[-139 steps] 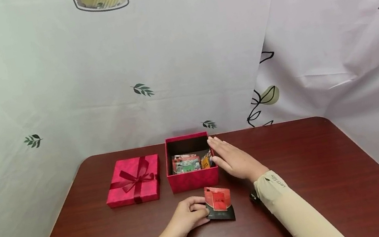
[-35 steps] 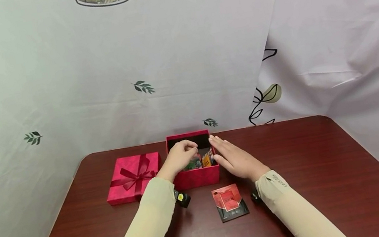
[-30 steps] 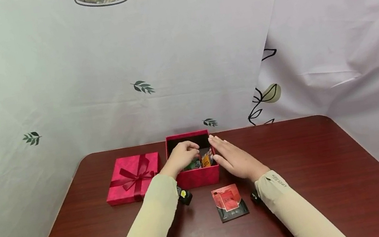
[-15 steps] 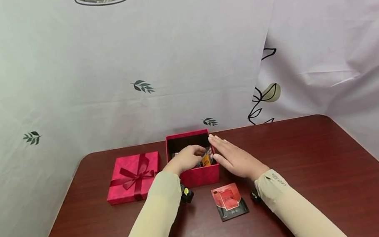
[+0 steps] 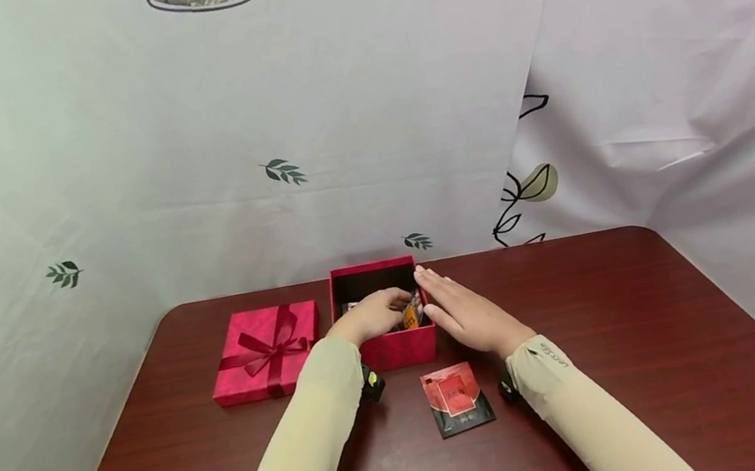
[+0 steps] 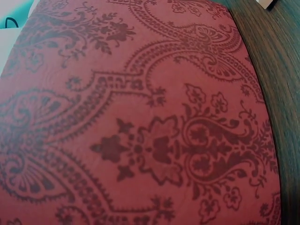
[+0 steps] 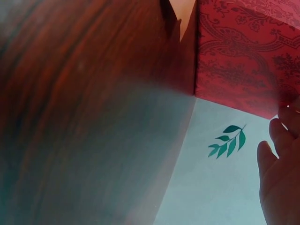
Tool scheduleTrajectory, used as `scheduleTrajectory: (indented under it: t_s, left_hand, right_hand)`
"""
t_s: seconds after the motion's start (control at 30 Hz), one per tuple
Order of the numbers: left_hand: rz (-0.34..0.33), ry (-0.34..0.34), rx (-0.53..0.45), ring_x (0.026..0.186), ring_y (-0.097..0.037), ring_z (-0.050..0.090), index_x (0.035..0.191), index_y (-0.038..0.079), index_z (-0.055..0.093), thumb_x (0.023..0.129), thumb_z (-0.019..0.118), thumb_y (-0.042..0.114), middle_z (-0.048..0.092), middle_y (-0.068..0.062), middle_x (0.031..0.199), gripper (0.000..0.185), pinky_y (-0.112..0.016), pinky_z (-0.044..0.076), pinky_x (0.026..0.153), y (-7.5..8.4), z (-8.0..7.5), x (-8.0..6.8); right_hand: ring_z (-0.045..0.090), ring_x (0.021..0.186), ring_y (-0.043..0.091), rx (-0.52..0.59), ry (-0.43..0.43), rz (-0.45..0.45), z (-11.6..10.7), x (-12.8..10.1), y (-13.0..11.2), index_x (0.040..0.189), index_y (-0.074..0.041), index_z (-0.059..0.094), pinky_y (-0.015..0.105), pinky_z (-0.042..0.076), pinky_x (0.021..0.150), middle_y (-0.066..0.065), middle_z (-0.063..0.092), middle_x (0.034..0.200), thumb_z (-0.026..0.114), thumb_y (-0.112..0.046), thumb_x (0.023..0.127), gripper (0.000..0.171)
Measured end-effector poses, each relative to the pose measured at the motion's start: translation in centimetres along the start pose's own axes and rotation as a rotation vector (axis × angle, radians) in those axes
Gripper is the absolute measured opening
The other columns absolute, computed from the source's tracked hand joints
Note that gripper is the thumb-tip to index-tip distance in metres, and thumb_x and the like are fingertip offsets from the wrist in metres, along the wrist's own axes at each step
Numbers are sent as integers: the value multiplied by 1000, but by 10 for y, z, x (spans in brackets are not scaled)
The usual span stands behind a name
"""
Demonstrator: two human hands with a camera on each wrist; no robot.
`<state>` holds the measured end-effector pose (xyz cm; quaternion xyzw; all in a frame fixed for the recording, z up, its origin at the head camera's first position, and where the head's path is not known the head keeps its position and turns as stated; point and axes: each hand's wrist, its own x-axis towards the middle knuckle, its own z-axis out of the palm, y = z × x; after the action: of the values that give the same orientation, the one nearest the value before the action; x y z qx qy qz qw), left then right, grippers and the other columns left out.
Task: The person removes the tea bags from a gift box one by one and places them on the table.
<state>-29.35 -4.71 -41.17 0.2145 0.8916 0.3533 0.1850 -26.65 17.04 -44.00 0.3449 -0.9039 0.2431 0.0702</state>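
On the brown table (image 5: 642, 357) stands a red box (image 5: 404, 350). The right hand (image 5: 469, 316), fingers straight, thumb apart, touches its right side; the left hand (image 5: 374, 314) is inside, whether gripping I cannot tell. A red-and-black sachet (image 5: 456, 400) lies in front.

Pale leaf-printed sheeting (image 5: 354, 105) hangs behind a reddish-brown wood-grained table (image 5: 611, 312).

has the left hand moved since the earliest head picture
Yes, forward: in the head view, the left hand was in front of the red box and now reaches into it.
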Motion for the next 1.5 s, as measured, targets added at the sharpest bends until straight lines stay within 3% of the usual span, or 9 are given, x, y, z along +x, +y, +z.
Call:
scheduleTrajectory:
  t_s: [0.23, 0.47, 0.6, 0.73, 0.97, 1.2, 1.4, 1.5]
  left_hand:
    - [-31, 116, 28, 123, -30, 59, 139, 2, 56, 99, 54, 4, 64, -16, 130, 40, -47, 47, 104, 0, 0, -4]
    - [-58, 229, 50, 86, -22, 59, 113, 1, 68, 98, 56, 5, 67, -10, 99, 20, -38, 51, 82, -1, 0, -5]
    - [-54, 263, 12, 75, -19, 55, 99, 4, 68, 98, 56, 8, 64, -8, 91, 12, -34, 47, 72, -4, -1, -6]
    - [-48, 301, -70, 71, -19, 55, 98, 6, 67, 100, 54, 11, 65, -8, 93, 13, -32, 47, 67, -6, -1, -7]
    - [-77, 319, -194, 81, -21, 55, 102, 7, 61, 104, 48, 16, 63, -10, 102, 16, -36, 46, 75, -2, -4, -12]
    - [-114, 326, -271, 88, -26, 58, 110, 4, 61, 102, 53, 8, 61, -14, 107, 12, -37, 50, 76, -4, -4, -12]
    - [-160, 359, -371, 103, -31, 62, 122, 0, 60, 100, 57, 8, 62, -19, 118, 23, -45, 53, 91, -1, -4, -13]
    - [-185, 369, -445, 108, -33, 64, 128, -3, 60, 101, 56, 9, 62, -21, 123, 30, -46, 52, 97, -2, -4, -10]
  right_hand:
    - [20, 153, 28, 0, -13, 6, 2, 0, 0, 159, -1, 27, 53, 23, 120, 12, 24, 166, 43, -30, 109, 60]
    - [20, 154, 28, 0, -16, 23, 0, -1, 0, 159, -2, 27, 48, 22, 122, 11, 24, 166, 44, -32, 109, 61]
    - [18, 154, 25, 0, -21, 28, 1, -1, 0, 160, -3, 26, 48, 21, 122, 10, 23, 167, 43, -32, 109, 61]
    - [19, 154, 27, 5, -21, 23, 2, -1, 1, 160, -3, 25, 51, 22, 121, 11, 23, 167, 42, -33, 109, 61]
    - [18, 154, 26, 6, -18, 31, 1, -1, 0, 160, -3, 25, 53, 24, 120, 11, 23, 167, 42, -33, 109, 61]
    - [19, 154, 25, 10, -21, 46, 2, -1, 0, 161, -5, 24, 50, 23, 121, 8, 22, 167, 43, -33, 109, 61]
    - [23, 152, 33, 10, -14, 54, 1, -1, -2, 161, -5, 24, 49, 23, 122, 8, 22, 167, 42, -35, 109, 63]
    - [22, 153, 30, 10, -22, 76, 0, -1, -3, 161, -5, 23, 47, 22, 122, 6, 21, 168, 41, -36, 109, 64]
